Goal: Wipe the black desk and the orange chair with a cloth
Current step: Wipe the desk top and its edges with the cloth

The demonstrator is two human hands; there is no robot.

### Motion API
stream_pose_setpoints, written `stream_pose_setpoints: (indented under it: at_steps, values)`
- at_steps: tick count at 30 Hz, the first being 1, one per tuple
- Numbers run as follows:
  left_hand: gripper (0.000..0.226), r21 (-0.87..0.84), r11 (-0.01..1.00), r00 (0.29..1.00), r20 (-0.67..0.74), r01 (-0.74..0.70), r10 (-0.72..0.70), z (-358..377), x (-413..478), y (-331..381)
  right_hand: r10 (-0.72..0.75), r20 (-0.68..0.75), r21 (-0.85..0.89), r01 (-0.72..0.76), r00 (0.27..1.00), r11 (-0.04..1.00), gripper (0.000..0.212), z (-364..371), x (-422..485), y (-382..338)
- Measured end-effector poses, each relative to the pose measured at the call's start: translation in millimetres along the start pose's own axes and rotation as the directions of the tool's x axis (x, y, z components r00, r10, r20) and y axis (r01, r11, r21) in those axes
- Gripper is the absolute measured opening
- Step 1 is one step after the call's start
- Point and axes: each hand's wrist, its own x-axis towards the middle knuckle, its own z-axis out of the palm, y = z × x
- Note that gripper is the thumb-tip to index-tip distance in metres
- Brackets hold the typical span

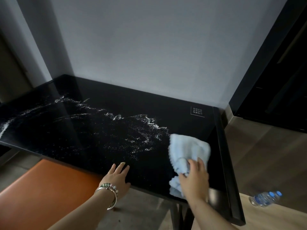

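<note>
Black desk: R hand grip clutching cloth, L hand flat, fingers released.

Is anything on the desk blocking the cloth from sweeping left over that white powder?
Nothing visible does. The cloth under the right hand has open black desk to the white powder; the left hand rests at the near edge.

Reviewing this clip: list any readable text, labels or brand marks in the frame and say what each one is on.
White framed label printed at the far right corner of the black desk: three short rows of Chinese characters, too small and blurred to read.
Water bottles on the floor to the right: blue caps, any label text is blurred and unreadable.
No other text shows, none on the cloth.
</note>
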Motion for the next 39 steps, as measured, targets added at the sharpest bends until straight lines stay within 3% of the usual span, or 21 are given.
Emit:
stream_pose_setpoints:
  at_steps: [2, 4, 9, 14, 17, 19, 21, 23, 25, 30, 34, 37, 39]
  values:
    - [0.066, 0.007, 1.000, 1.000, 0.007, -0.020, 0.020, -1, -1, -2, 0.254, 0.200, -0.223, -0.209, 0.946, 0.952, 0.064, -5, 2, 13]
    - [0.065, 0.015, 0.999, 0.999, 0.017, -0.040, 0.040, -2, -4, -3, 0.320, 0.286, -0.341, -0.216, 0.903, 0.915, 0.076, 1, -4, 12]
    - [0.071, 0.029, 0.995, 0.993, 0.079, -0.092, 0.089, -4, -5, -13, 0.183, 0.269, -0.316, -0.093, 0.946, 0.944, 0.064, 26, -17, -23]
    - [0.068, 0.021, 0.988, 0.985, 0.085, -0.153, 0.151, -4, -4, -23, -0.119, 0.361, -0.196, 0.200, 0.925, 0.960, 0.050, 53, -48, -66]
    - [0.058, -0.048, 0.975, 0.971, -0.119, -0.215, 0.208, -7, -5, -36, -0.162, 0.349, -0.108, 0.211, 0.923, 0.971, 0.044, 48, -45, -78]
    - [0.054, -0.116, 0.976, 0.946, -0.290, -0.184, 0.144, -11, -7, -48, -0.123, 0.295, -0.176, 0.180, 0.948, 0.968, 0.044, 39, -36, -73]
    - [0.056, -0.109, 0.987, 0.949, -0.308, -0.115, 0.076, -12, -7, -63, -0.069, 0.299, -0.301, 0.163, 0.952, 0.940, 0.056, 35, -29, -68]
    - [0.059, -0.070, 0.996, 0.971, -0.236, -0.056, 0.038, -11, -6, -76, -0.055, 0.361, -0.365, 0.195, 0.931, 0.910, 0.081, 38, -25, -69]
    - [0.063, -0.035, 0.999, 0.983, -0.183, -0.042, 0.035, -12, -4, -87, -0.067, 0.398, -0.387, 0.234, 0.915, 0.892, 0.089, 46, -22, -74]
    - [0.065, -0.019, 0.998, 0.989, -0.137, -0.051, 0.048, -14, 2, -105, 0.120, 0.254, -0.297, -0.040, 0.960, 0.954, 0.051, 65, -27, -94]
    - [0.062, -0.080, 0.996, 0.988, -0.150, -0.037, 0.025, -21, 8, -110, 0.008, 0.282, -0.216, 0.056, 0.959, 0.975, 0.043, 87, -49, -130]
    - [0.061, -0.088, 0.996, 0.990, -0.137, -0.025, 0.013, -23, 12, -109, -0.075, 0.353, 0.008, 0.077, 0.933, 0.997, 0.039, 91, -53, -147]
    - [0.061, -0.077, 0.997, 0.993, -0.117, -0.012, 0.003, -22, 13, -109, -0.068, 0.276, 0.063, 0.053, 0.959, 0.997, 0.036, 82, -45, -146]
